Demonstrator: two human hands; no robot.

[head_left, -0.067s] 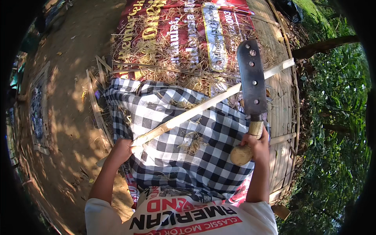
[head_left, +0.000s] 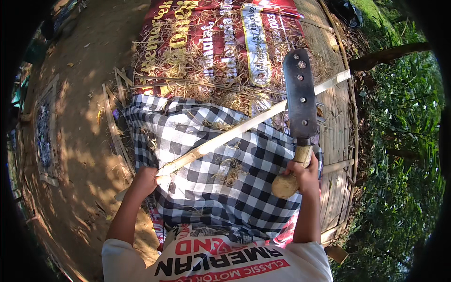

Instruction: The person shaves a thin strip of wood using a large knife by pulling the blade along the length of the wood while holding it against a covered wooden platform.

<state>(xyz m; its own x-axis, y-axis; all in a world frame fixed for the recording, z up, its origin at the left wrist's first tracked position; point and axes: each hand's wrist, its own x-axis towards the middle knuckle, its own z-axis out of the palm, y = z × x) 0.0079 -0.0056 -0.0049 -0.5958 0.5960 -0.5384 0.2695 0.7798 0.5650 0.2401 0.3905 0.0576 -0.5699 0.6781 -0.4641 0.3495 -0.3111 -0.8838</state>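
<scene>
My left hand [head_left: 147, 180] is closed round the near end of a long pale bamboo strip [head_left: 237, 131]. The strip slants up and away to the right, over my cloth-covered lap. Wrapped round a wooden handle, my right hand [head_left: 306, 176] holds a broad cleaver-like knife [head_left: 299, 89] with a row of holes or rivets in its dark blade. Its blade points away from me and lies across the strip in this view; whether they touch, I cannot tell. The black-and-white checked cloth [head_left: 197, 181] has fine shavings [head_left: 230, 173] on it.
Beyond the cloth, a red printed banner [head_left: 221, 42] strewn with shavings covers a bamboo-slat platform [head_left: 336, 155]. Thin bamboo sticks [head_left: 115, 127] lie along its left side. Bare earth [head_left: 89, 141] is on the left, green plants [head_left: 399, 155] on the right.
The knife and my right hand have shifted slightly to the left. My left hand and the bamboo strip have barely moved.
</scene>
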